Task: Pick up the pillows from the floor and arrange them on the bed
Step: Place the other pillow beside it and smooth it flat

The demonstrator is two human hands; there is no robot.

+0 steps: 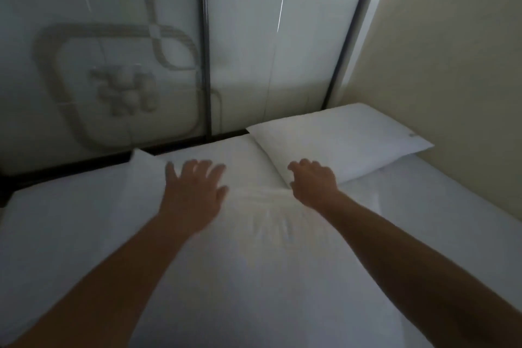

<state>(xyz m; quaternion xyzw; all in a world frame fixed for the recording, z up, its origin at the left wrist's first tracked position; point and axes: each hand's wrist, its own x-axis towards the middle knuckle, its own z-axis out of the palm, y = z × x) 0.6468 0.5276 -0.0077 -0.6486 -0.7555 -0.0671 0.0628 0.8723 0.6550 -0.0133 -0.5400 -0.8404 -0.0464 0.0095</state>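
Observation:
A white pillow (341, 141) lies flat at the head of the bed (440, 223), in the far right corner against the wall. A second white pillow (254, 234) lies lengthwise in front of me, its far end beside the first one. My left hand (195, 192) is spread flat on the near pillow's far left part, fingers apart and blurred. My right hand (313, 181) rests with curled fingers at the seam where the two pillows meet. Neither hand grips anything that I can see.
A padded white headboard (113, 65) with a raised loop pattern and two dark vertical bars (204, 50) stands behind the bed. A cream wall (452, 50) runs along the right side. A dark gap (70, 169) separates mattress and headboard on the left.

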